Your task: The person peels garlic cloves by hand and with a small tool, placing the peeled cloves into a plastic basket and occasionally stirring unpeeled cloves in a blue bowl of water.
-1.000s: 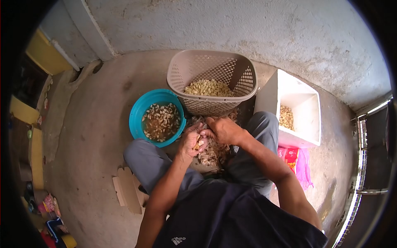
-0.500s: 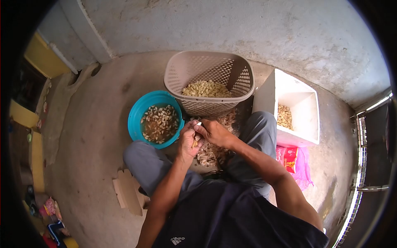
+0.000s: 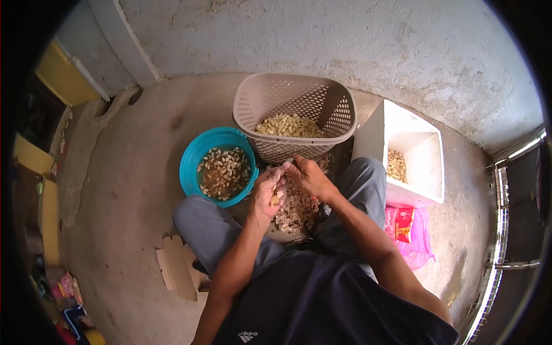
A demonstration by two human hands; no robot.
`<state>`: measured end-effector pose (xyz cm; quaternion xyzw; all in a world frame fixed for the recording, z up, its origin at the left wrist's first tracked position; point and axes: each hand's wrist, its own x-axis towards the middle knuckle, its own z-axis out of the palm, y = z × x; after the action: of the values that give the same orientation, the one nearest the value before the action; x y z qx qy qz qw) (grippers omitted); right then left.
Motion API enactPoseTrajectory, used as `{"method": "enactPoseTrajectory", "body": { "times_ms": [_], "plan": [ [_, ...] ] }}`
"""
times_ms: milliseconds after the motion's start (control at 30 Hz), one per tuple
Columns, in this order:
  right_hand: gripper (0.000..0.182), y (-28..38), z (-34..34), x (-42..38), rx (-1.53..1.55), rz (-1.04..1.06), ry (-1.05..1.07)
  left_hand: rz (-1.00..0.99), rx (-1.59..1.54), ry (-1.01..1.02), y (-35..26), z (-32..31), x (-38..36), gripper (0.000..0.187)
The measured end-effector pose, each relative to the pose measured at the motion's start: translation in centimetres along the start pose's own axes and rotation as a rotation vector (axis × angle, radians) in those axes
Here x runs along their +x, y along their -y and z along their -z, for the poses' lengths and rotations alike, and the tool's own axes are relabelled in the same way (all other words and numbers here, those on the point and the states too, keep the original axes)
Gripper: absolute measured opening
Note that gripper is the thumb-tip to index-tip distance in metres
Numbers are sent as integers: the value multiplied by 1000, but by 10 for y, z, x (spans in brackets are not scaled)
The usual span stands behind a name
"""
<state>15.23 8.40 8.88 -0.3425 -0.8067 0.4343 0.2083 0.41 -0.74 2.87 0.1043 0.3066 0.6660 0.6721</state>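
My left hand (image 3: pixel 266 196) is closed with its palm turned up, and yellowish garlic cloves (image 3: pixel 274 199) show in it. Its thumb and fingertips meet those of my right hand (image 3: pixel 310 179), which is pinched shut at a small pale piece I cannot make out clearly. Beneath both hands a heap of papery garlic peels (image 3: pixel 296 214) lies on the floor between my knees. To the left, a turquoise basin (image 3: pixel 188 167) holds unpeeled-looking garlic cloves (image 3: pixel 224 169) in brownish water. Just beyond my hands stands a taupe slotted basket (image 3: pixel 287 150) with pale peeled cloves (image 3: pixel 289 125) in it.
A white foam box (image 3: pixel 422 190) with more cloves (image 3: pixel 396 165) at its bottom stands right of my knee. Beside it lies a pink bag (image 3: pixel 420 238). Flattened cardboard (image 3: pixel 179 267) is at my left. A wall (image 3: pixel 322 40) rises behind the basket.
My right hand has shifted slightly up and right, its fingers a little further from my left palm. The white clove at the fingertips no longer shows plainly. The view has shifted slightly.
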Motion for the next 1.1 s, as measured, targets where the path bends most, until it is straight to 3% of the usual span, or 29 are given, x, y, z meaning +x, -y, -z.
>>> {"method": "enactPoseTrajectory", "body": {
  "times_ms": [67, 167, 267, 367, 500, 800, 1100],
  "plan": [
    [42, 2, 1, -1, -32, -7, 5, -31, 34, -9, 1, 1, 1, 15],
    [40, 1, -4, -12, -203, 163, 36, -127, 114, -45, 4, 7, 5, 13],
    [39, 2, -9, -20, -250, 228, 83, -114, 78, -220, 2, -1, 2, 11],
    [43, -6, -6, -21, -149, 259, 87, -109, 68, -188, -1, -3, 0, 10],
    [50, -8, 1, -17, 144, -37, -2, -111, 48, -42, 1, 5, 3, 10],
    [49, -20, -7, -12, 13, 63, 1, -175, 161, -44, 7, -5, -3, 12],
    [48, -21, -6, -11, 129, 50, 41, -226, 209, -17, 3, -10, -4, 12]
  ]
}}
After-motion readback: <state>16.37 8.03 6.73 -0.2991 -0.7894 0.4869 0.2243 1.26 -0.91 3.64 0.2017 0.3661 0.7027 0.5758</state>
